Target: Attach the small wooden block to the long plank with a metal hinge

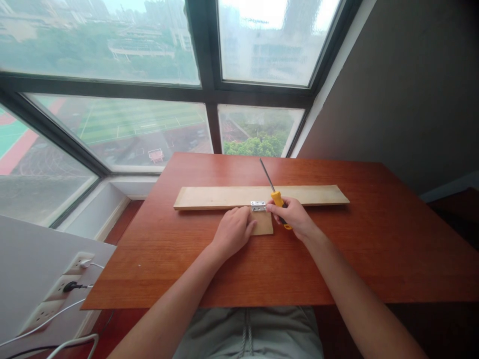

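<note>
A long pale wooden board (219,197) lies crosswise on the table. Against its near edge sits a small wooden board (264,224), with a silver metal bracket (258,204) with holes where the two meet. My left hand (232,230) is closed over the left part of the small board, fingertips by the bracket and thumb on the wood. In my right hand (294,217) is a screwdriver (277,199) with a yellow and black handle, its shaft pointing up and away. My right thumb and forefinger are pinched beside the bracket's right end; whether they hold something small there, I cannot tell.
The reddish-brown wooden table (168,269) stands against large windows (145,119), with a grey wall (396,89) to the right. At lower left, wall sockets (58,289) carry plugs and cables beside the table edge.
</note>
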`<state>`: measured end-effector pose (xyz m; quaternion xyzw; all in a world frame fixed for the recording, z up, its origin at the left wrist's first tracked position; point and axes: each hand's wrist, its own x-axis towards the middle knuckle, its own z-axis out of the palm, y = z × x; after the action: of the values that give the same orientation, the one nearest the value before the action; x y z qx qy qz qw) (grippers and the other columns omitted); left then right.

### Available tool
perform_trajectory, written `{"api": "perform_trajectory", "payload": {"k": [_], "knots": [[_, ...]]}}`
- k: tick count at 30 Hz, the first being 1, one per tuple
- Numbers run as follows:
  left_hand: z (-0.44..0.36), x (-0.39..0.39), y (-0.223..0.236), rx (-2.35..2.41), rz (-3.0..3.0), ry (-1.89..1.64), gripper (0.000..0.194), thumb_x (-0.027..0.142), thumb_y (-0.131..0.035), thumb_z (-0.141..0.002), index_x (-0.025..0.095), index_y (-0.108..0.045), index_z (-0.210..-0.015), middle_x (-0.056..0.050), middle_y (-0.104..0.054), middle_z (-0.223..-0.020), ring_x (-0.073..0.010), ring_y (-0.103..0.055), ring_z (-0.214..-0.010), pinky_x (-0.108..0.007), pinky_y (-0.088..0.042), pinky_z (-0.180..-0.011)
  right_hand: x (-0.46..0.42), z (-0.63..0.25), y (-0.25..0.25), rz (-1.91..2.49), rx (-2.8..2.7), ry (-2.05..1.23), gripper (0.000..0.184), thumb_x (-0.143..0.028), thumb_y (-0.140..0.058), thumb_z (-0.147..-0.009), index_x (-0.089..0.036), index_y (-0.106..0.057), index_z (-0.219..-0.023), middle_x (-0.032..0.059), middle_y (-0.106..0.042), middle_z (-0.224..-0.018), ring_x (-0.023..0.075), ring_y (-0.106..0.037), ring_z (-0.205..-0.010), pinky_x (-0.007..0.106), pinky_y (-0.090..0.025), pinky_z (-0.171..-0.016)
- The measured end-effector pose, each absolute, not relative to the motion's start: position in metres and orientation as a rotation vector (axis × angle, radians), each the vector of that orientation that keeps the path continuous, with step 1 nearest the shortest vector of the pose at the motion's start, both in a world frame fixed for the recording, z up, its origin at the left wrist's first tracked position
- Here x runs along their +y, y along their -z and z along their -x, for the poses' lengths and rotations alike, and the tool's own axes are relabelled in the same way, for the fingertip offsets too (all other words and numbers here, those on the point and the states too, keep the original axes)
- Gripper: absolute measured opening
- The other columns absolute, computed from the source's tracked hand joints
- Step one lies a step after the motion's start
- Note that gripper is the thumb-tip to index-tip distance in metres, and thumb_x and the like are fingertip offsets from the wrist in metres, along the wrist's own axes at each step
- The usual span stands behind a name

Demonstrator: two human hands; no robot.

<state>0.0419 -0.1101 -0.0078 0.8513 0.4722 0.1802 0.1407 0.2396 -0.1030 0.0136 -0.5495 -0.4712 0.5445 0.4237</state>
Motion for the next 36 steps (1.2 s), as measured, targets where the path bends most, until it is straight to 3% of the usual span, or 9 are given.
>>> {"api": "perform_trajectory", "payload": {"k": [6, 15, 21, 27, 32, 36], "knots": [[-0.042, -0.111, 0.008, 1.363, -2.47, -0.532, 0.014, 0.029, -0.05, -0.092, 0.023, -0.042, -0.082, -0.003, -0.06, -0.083, -0.0213, -0.055, -0.08, -0.034, -0.042, -0.074, -0.102, -0.237, -0.013, 1.472, -1.212, -1.332, 0.029, -0.041, -0.075, -0.066, -0.018, -0.064, -0.078, -0.0049, -0.051, -0.054, 0.0092, -0.045, -0.048, 0.022, -0.039, -0.045], [-0.042, -0.111, 0.007, 1.37, -2.467, -0.531, 0.014, 0.028, -0.049, -0.092, 0.022, -0.042, -0.081, -0.003, -0.059, -0.083, -0.0213, -0.054, -0.08, -0.034, -0.042, -0.074, -0.101, -0.24, -0.011, 1.659, -1.613, -0.833, 0.021, -0.04, -0.066, -0.075, -0.019, -0.068, -0.079, 0.0006, -0.067, -0.074, 0.0169, -0.059, -0.067, 0.029, -0.044, -0.063], [-0.042, -0.111, 0.006, 1.363, -2.442, -0.52, 0.014, 0.028, -0.05, -0.092, 0.022, -0.043, -0.081, -0.003, -0.06, -0.083, -0.0215, -0.054, -0.08, -0.034, -0.041, -0.076, -0.106, -0.241, -0.021, 1.626, -1.692, -0.702, 0.022, -0.04, -0.061, -0.08, -0.02, -0.067, -0.086, 0.0013, -0.068, -0.078, 0.0189, -0.06, -0.072, 0.03, -0.044, -0.067], [-0.043, -0.111, 0.005, 1.366, -2.421, -0.515, 0.015, 0.029, -0.05, -0.092, 0.022, -0.043, -0.081, -0.004, -0.06, -0.083, -0.0216, -0.054, -0.081, -0.034, -0.04, -0.075, -0.129, -0.258, -0.063, 1.487, -1.718, -0.512, 0.033, -0.023, -0.059, -0.079, -0.022, -0.056, -0.112, 0.0068, -0.066, -0.108, 0.0221, -0.063, -0.093, 0.036, -0.048, -0.084], [-0.043, -0.111, 0.005, 1.366, -2.419, -0.518, 0.015, 0.029, -0.05, -0.092, 0.022, -0.042, -0.08, -0.004, -0.059, -0.083, -0.022, -0.053, -0.08, -0.034, -0.039, -0.074, -0.15, -0.272, -0.119, 1.355, -1.977, -0.34, 0.032, -0.018, -0.061, -0.079, -0.026, -0.059, -0.11, 0.0043, -0.064, -0.113, 0.021, -0.063, -0.093, 0.036, -0.05, -0.084], [-0.043, -0.111, 0.006, 1.371, -2.403, -0.519, 0.015, 0.029, -0.05, -0.091, 0.023, -0.041, -0.08, -0.004, -0.059, -0.082, -0.0221, -0.053, -0.08, -0.034, -0.039, -0.074, -0.159, -0.278, -0.145, 1.414, -1.976, -0.154, 0.018, -0.026, -0.066, -0.082, -0.027, -0.064, -0.099, 0.0016, -0.069, -0.101, 0.0214, -0.066, -0.09, 0.033, -0.051, -0.076]]}}
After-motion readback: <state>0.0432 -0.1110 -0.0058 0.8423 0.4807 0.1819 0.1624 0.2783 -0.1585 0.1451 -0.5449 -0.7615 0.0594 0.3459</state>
